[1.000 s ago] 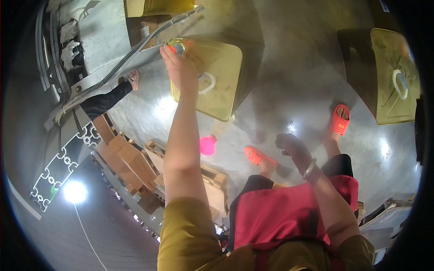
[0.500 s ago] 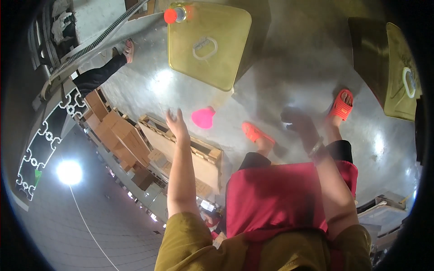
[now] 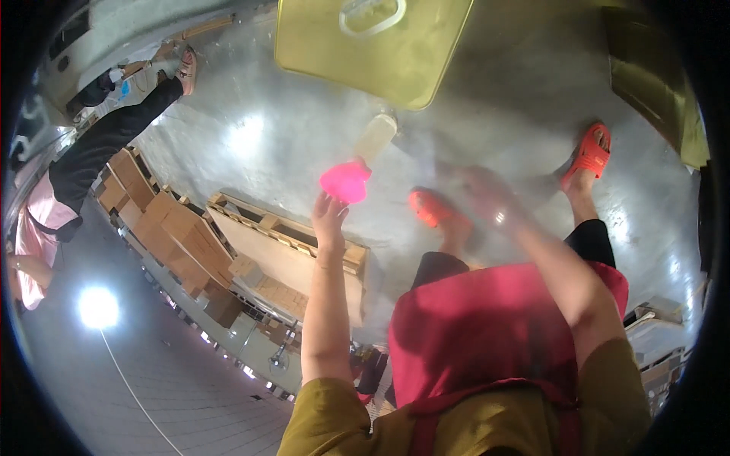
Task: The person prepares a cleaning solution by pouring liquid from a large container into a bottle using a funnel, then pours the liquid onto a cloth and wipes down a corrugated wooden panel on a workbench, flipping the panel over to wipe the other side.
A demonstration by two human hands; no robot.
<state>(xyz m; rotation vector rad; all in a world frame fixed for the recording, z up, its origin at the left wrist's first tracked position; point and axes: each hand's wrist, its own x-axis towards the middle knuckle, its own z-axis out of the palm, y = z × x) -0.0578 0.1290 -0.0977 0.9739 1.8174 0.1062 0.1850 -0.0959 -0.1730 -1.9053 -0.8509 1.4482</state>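
A bright pink, rounded funnel-like piece [image 3: 346, 182] sits at the near end of a pale, see-through cylinder [image 3: 374, 137], which looks like a bottle on the floor. My left hand [image 3: 329, 222] is at the pink piece's near edge, fingers stretched and apart; whether the fingertips touch it is hard to tell. My right hand [image 3: 483, 190] is smeared by motion, above the floor near my left slipper. Beyond the cylinder stands a large gold-coloured can [image 3: 365, 64] with a white handle on top.
Another gold can [image 3: 654, 80] stands at the far right. Red slippers [image 3: 589, 156] are on my feet, and a red apron [image 3: 479, 327] covers my lap. To the left are a wooden pallet [image 3: 285, 251], cardboard boxes [image 3: 171, 232] and a person's dark-trousered leg [image 3: 125, 121].
My left hand has come up to the pink piece. My right hand has swung leftward, blurred. The view has shifted, so the gold can sits higher and its red cap is out of view.
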